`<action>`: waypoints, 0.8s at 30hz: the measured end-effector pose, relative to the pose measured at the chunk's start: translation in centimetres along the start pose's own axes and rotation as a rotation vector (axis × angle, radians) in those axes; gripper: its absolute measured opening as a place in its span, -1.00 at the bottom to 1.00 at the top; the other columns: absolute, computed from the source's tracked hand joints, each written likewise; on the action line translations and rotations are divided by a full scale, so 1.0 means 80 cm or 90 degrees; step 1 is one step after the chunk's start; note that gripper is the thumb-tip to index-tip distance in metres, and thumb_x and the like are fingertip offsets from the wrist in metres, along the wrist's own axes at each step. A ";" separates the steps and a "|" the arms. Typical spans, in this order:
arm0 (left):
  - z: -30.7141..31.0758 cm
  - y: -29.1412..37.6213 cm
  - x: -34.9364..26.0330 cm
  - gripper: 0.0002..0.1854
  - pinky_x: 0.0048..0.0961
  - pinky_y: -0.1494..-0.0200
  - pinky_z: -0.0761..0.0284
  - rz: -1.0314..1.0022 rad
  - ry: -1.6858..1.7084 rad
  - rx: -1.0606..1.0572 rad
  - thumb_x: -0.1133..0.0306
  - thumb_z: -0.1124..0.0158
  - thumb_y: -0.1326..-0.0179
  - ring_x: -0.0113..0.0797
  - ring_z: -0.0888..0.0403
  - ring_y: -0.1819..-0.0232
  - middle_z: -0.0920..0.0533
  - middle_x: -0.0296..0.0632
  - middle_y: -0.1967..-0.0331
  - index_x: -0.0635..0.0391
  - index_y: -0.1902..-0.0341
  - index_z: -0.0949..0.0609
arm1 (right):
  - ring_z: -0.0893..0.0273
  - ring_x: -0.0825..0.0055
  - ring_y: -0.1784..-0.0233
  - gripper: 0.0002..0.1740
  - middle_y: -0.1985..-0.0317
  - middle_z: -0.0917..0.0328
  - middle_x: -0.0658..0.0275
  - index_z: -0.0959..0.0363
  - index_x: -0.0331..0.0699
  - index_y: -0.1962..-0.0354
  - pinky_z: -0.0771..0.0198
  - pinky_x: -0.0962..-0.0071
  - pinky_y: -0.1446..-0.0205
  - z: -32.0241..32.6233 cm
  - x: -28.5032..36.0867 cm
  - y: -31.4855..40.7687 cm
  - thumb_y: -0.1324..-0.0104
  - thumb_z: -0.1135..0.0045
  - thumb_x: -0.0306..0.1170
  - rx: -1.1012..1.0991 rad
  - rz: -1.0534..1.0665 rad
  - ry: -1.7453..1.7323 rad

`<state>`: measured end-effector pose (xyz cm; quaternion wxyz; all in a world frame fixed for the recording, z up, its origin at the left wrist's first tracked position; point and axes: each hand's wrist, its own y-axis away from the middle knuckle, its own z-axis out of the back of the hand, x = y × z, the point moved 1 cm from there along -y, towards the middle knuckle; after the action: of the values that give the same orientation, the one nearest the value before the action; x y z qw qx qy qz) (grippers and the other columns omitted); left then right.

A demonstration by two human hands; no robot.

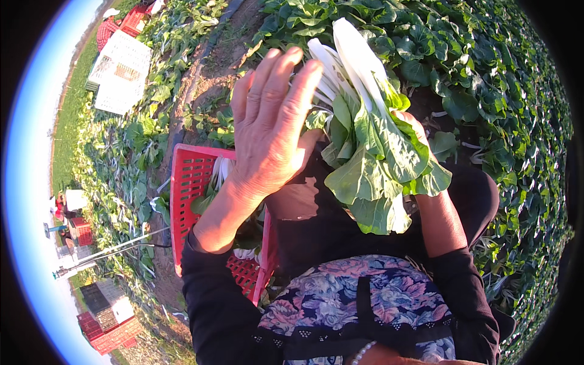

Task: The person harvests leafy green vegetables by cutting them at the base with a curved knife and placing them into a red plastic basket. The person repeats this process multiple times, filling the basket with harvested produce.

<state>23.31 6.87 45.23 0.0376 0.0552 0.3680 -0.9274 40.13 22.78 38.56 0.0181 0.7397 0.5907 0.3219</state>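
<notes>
A head of leafy bok choy (378, 150), with thick white stalks pointing up and broad green leaves hanging down, is held over my lap. My right hand (412, 123) grips it from the right, mostly hidden behind the leaves. My left hand (273, 114) is raised just left of the stalks, palm turned away, its fingers straight and its thumb apart. Nothing shows in that hand, though its palm is hidden. Below my left forearm stands a red plastic crate (189, 182) with slotted walls. Cut bok choy (221, 169) lies inside it.
Dense green plants (506, 114) grow ahead and to the right. White crates (121, 73) stand at far left near a person in a checked shirt (106, 34). More stacked crates (114, 335) stand farther down, by a pale pipe (123, 240). Cut leaves cover the ground.
</notes>
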 end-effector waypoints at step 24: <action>0.207 0.427 0.146 -0.25 -0.23 -0.11 -0.35 0.435 -0.345 0.264 0.22 -0.42 0.18 -0.04 -0.52 -0.01 -0.57 -0.05 0.00 0.18 -0.17 -0.42 | -0.48 0.68 0.34 -0.57 0.20 -0.55 0.26 -0.38 -0.41 -0.04 -0.25 0.73 0.61 0.130 0.024 -0.134 -0.33 -0.08 -0.28 -0.179 -0.043 0.348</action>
<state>14.27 -29.65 32.49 0.4226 -0.0642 0.1134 -0.8969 36.24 31.36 26.83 -0.0285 0.5959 0.5477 0.5866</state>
